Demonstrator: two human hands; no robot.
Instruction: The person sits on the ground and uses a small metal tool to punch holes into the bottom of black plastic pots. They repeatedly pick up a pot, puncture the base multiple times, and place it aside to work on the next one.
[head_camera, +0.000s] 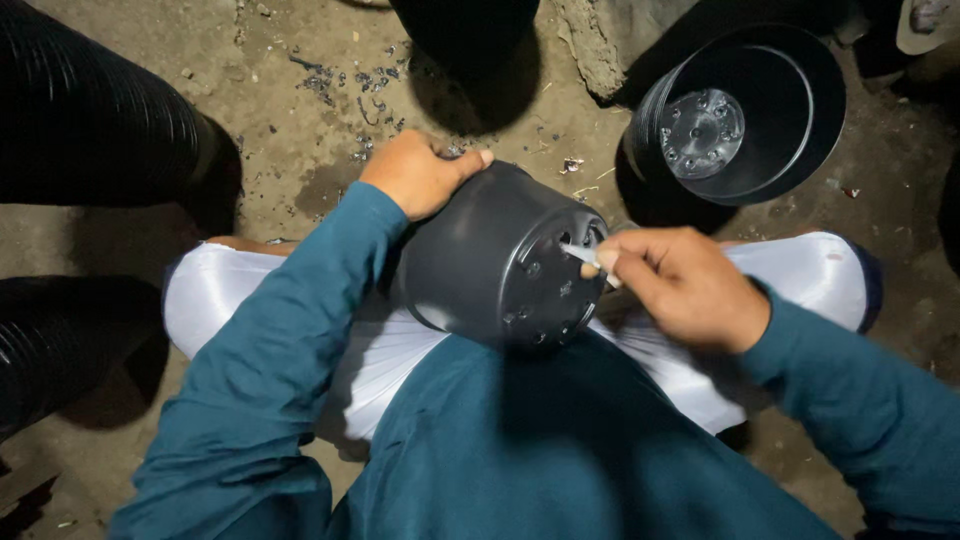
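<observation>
A black plastic flower pot (490, 260) lies on its side across my lap, its holed bottom turned toward the right. My left hand (418, 172) grips the pot's upper wall near the rim end. My right hand (680, 285) pinches a small thin light-coloured tool (585, 257) whose tip rests against the pot's bottom by one of the holes. Both arms wear teal sleeves.
Another black pot (745, 115) lies on the dirt floor at upper right, its inside facing me. Stacks of black ribbed pots (90, 100) stand at the left. Small black plastic scraps (350, 85) litter the ground ahead. A further dark pot (465, 30) sits at the top.
</observation>
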